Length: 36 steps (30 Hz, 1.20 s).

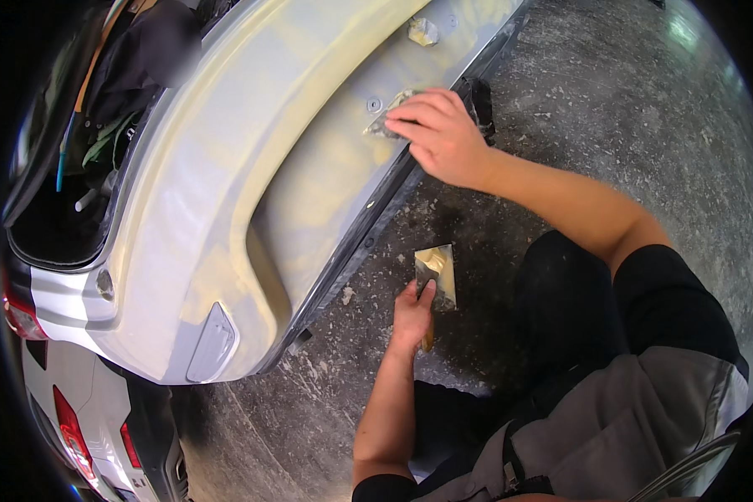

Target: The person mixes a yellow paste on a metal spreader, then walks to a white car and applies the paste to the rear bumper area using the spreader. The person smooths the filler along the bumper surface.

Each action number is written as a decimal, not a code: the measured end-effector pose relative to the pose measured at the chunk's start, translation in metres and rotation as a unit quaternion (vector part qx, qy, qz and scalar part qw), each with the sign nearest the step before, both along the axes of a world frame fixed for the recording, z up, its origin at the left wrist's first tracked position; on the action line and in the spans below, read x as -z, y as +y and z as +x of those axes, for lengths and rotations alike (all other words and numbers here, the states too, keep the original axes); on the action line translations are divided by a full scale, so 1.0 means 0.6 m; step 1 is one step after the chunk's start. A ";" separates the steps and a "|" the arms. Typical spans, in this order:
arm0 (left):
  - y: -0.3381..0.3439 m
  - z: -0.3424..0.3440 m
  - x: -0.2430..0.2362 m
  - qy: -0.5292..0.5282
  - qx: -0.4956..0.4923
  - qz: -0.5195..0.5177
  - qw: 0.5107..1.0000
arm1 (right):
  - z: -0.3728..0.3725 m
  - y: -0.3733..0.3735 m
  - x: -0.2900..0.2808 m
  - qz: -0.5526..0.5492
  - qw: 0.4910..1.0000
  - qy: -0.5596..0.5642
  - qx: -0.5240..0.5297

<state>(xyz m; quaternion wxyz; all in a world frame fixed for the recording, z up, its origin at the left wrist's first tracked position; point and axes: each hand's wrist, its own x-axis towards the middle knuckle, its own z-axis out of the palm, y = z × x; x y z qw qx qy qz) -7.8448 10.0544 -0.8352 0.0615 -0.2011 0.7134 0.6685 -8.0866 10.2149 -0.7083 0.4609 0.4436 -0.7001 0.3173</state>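
Note:
A car's rear bumper [226, 167], smeared with pale yellow body filler, runs diagonally across the left half. At its recessed panel, my right hand [448, 138] pinches a thin, filler-stained spreader [382, 125] and holds it against the surface or very close to it. Lower down, over the floor, my left hand [413, 318] grips a wide putty knife [446, 289]; its brownish handle end shows below the fist. A lump of yellow filler [434, 260] lies on that blade.
A round sensor hole [374, 105] sits beside the spreader, and a whitish filler-smeared patch [423, 32] farther up. Dark trim edges the bumper. The open trunk [58, 217] holds dark items. Another white car [92, 402] stands at lower left. Grey concrete floor [611, 92] spreads to the right.

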 end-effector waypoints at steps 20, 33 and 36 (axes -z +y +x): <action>0.015 -0.011 0.005 -0.010 0.013 -0.019 1.000 | -0.071 0.032 0.029 -0.021 0.999 0.041 0.007; 0.033 -0.017 0.001 -0.020 -0.013 -0.017 1.000 | -0.099 0.063 -0.027 -0.032 0.999 0.016 0.034; 0.036 -0.018 -0.005 -0.019 -0.024 0.017 0.999 | -0.073 0.039 -0.011 -0.025 0.999 0.031 0.022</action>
